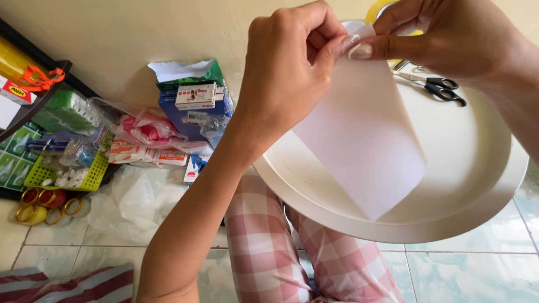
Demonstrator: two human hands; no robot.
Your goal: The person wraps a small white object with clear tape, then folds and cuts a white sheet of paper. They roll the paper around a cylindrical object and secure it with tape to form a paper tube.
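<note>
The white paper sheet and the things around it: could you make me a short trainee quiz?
1. True or false: both hands pinch the white paper sheet at its top edge.
2. What lies on the round cream tray beyond the sheet? A) scissors B) a spoon C) a cup
3. What colour is the small basket on the floor at the left?

Key: 1. True: the left hand and right hand both grip it. 2. A, the black-handled scissors. 3. The small basket is yellow-green.
</note>
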